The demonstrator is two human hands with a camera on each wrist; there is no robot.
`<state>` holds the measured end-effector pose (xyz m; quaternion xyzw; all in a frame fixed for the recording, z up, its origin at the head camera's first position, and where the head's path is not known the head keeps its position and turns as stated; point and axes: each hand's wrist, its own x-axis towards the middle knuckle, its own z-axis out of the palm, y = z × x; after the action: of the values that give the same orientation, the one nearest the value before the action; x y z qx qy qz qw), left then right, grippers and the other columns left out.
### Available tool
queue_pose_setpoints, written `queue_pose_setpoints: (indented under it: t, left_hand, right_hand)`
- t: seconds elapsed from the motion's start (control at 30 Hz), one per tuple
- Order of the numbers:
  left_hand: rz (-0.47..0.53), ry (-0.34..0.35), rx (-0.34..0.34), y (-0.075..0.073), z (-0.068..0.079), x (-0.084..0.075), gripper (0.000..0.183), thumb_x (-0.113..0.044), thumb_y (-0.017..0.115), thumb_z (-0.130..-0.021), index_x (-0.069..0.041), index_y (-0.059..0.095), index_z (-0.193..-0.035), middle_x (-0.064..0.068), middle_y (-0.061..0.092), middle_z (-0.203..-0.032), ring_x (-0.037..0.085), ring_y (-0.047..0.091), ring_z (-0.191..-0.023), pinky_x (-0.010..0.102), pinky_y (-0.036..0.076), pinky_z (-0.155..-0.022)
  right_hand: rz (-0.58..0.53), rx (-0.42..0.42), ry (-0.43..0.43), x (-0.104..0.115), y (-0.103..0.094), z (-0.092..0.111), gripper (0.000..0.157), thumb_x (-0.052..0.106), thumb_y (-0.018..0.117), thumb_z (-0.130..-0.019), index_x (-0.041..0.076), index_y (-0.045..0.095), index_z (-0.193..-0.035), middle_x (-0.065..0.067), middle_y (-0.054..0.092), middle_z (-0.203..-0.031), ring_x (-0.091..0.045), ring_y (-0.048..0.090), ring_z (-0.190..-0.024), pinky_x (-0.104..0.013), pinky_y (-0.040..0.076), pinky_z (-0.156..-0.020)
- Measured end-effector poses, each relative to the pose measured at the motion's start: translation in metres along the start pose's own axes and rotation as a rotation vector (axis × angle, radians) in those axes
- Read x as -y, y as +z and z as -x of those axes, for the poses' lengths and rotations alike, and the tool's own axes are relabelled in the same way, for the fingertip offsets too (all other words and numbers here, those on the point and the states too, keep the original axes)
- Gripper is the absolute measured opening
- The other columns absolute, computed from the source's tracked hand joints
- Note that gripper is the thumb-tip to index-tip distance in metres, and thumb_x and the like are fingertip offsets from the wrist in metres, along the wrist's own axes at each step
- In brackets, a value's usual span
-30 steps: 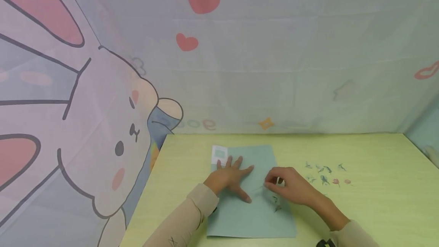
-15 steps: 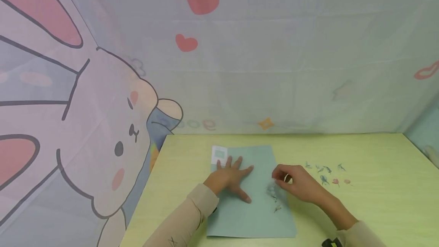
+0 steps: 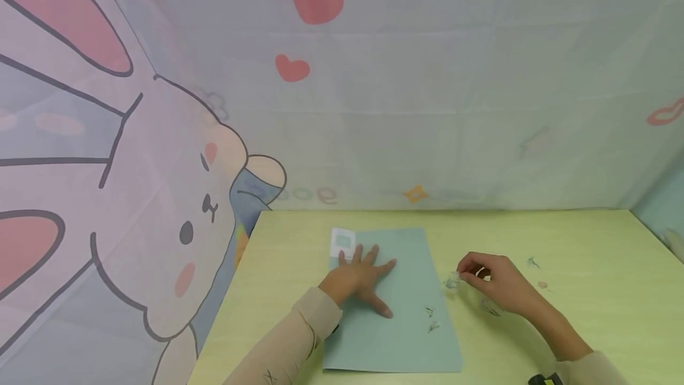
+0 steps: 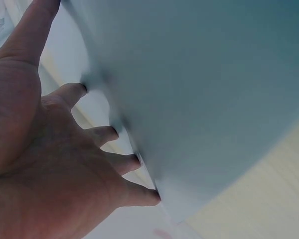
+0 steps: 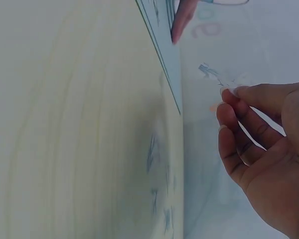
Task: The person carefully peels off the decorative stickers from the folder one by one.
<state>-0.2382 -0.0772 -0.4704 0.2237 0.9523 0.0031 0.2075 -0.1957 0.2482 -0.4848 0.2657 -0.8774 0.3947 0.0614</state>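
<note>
My left hand (image 3: 359,284) lies spread, fingers straight, on a pale blue-green folder or sheet of paper (image 3: 395,343); its fingertips press the surface in the left wrist view. A white square label (image 3: 342,242) shows at the paper's far left corner, beside the fingers. My right hand (image 3: 497,281) pinches a small clear sticker (image 3: 452,283) with a bluish plant print between thumb and index finger. In the right wrist view this sticker (image 5: 209,72) hangs off the fingertips, raised above the table. Two small leafy sprig prints (image 3: 430,319) sit on the paper's right part.
More small plant stickers lie on the yellow-green table (image 3: 588,325) to the right, including a blue sprig (image 3: 533,261) and a pink flower (image 3: 542,285). The right hand covers others. A printed cloth (image 3: 427,76) with hearts and a rabbit hangs behind the table.
My right hand has moved right, from over the paper to over the table beside it, carrying the clear sticker. The left hand has stayed in place.
</note>
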Motion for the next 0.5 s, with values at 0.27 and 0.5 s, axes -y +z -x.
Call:
queue_pose_setpoints:
  t: [0.27,0.5]
  left_hand:
    - [0.001,-0.001,-0.002,0.000,0.000,0.000,0.116,-0.072,0.086,-0.074,-0.043,0.025,-0.169,0.006,0.008,-0.179,0.042,0.003,-0.162,0.074,0.009,-0.122]
    - [-0.002,0.002,-0.003,0.000,0.000,0.001,0.116,-0.073,0.085,-0.074,-0.043,0.025,-0.169,0.007,0.008,-0.179,0.042,0.003,-0.162,0.074,0.010,-0.122]
  right_hand:
    - [0.062,-0.082,0.049,-0.019,-0.030,0.015,0.009,0.005,0.072,-0.101,0.013,0.074,-0.105,0.004,0.073,-0.095,-0.007,0.067,-0.084,-0.026,0.056,-0.070]
    - [0.078,-0.031,0.128,-0.029,-0.057,0.028,0.007,0.009,0.069,-0.104,0.009,0.074,-0.109,0.001,0.072,-0.097,-0.014,0.069,-0.086,-0.028,0.058,-0.069]
